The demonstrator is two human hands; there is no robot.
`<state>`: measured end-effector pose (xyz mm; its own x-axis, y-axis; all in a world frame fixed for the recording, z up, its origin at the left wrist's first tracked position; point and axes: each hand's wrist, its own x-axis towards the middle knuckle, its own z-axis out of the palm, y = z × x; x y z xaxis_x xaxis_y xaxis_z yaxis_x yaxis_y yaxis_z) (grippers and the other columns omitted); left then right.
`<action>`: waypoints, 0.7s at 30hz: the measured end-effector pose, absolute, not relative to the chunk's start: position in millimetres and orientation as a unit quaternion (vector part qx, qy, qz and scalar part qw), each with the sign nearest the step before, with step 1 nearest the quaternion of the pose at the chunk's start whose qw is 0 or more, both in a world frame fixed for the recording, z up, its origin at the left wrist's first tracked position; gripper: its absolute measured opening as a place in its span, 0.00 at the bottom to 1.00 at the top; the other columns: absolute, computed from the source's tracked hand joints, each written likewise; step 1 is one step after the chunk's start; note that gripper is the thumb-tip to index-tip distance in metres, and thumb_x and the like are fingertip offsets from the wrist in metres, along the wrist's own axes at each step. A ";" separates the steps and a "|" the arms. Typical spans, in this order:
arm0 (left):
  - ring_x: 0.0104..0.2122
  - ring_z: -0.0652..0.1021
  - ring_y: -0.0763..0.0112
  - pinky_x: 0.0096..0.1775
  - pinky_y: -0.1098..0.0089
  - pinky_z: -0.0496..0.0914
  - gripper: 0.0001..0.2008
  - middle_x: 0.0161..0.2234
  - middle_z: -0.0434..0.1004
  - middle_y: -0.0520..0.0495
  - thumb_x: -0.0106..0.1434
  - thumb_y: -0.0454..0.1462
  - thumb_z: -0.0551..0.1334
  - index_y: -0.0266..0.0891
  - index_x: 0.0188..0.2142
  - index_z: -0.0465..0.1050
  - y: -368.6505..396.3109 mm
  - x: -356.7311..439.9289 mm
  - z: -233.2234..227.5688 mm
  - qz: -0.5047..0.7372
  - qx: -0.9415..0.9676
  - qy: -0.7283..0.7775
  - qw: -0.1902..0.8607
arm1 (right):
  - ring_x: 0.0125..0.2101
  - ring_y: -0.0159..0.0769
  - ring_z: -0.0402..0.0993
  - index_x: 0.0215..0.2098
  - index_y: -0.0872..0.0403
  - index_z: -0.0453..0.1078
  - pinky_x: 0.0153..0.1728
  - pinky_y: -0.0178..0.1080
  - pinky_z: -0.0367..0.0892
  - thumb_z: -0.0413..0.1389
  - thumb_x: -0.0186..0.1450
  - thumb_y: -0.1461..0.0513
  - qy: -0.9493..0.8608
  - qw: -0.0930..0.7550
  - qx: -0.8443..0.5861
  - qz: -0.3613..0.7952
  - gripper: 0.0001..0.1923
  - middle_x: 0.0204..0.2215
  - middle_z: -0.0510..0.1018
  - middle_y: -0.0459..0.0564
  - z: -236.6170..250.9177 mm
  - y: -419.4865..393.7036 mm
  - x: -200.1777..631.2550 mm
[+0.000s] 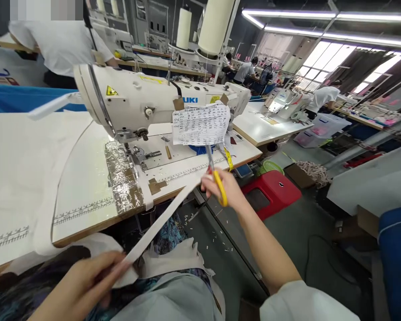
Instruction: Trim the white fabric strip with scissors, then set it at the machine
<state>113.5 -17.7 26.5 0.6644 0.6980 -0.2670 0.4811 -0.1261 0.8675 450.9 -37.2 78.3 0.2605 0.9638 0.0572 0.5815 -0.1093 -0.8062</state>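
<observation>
Left hand (83, 285): lowest in view, over the lap; thumb and fingers pinched together on the near end of a white fabric strip (163, 214).

White fabric strip: pulled taut, running up and to the right from the left hand, past the table edge, to the right hand.

Right hand (222, 187): out past the table's front edge, fingers closed through the yellow handles of a pair of scissors (214, 171); the far end of the strip sits at this hand. The blades point upward; whether they are parted cannot be told.

White cloth (173, 261): loose pieces bunched on the lap below the strip.

Sewing table (87, 196): pale top with printed ruler markings; a foil-like patch (122, 180) lies beneath the needle area.

Sewing machine (137, 100): white, 1 unit, standing on the table behind the foil; a handwritten paper sheet (200, 125) hangs on its front.

Red stool (270, 191): on the floor right of the table, beside a green basket (270, 167).

Thread cones (215, 26): 2 large pale cones, behind the machine.

Further back: a person in a white top (60, 44) at upper left; rows of other workstations (287, 102) with people seated.
</observation>
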 end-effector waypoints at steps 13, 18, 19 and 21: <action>0.30 0.82 0.62 0.30 0.72 0.73 0.30 0.26 0.83 0.44 0.42 0.58 0.72 0.37 0.34 0.72 21.6 211.3 -7.8 0.087 0.473 0.429 0.765 | 0.22 0.30 0.60 0.27 0.52 0.56 0.23 0.33 0.56 0.44 0.68 0.44 -0.616 0.224 -0.620 0.431 0.22 0.22 0.66 0.43 -4.4 -114.0 434.0; 0.36 0.83 0.62 0.32 0.74 0.73 0.29 0.29 0.83 0.46 0.42 0.57 0.73 0.38 0.33 0.72 23.3 210.0 -12.1 0.087 0.445 0.438 0.776 | 0.21 0.27 0.52 0.25 0.52 0.54 0.22 0.33 0.47 0.49 0.66 0.46 -0.662 0.113 -0.599 0.436 0.21 0.19 0.57 0.39 -13.8 -85.5 435.0; 0.36 0.82 0.62 0.33 0.74 0.73 0.28 0.29 0.83 0.47 0.43 0.56 0.72 0.38 0.33 0.72 23.3 209.9 -12.3 0.086 0.443 0.439 0.777 | 0.20 0.27 0.51 0.25 0.52 0.53 0.22 0.33 0.46 0.51 0.66 0.47 -0.670 0.096 -0.596 0.433 0.22 0.19 0.56 0.38 -14.1 -79.6 435.4; 0.36 0.82 0.62 0.34 0.74 0.73 0.27 0.29 0.84 0.47 0.44 0.57 0.72 0.38 0.32 0.73 22.8 209.5 -12.9 0.082 0.443 0.441 0.777 | 0.20 0.27 0.50 0.24 0.52 0.53 0.22 0.33 0.44 0.53 0.65 0.47 -0.684 0.070 -0.588 0.426 0.22 0.18 0.55 0.38 -14.3 -71.0 434.4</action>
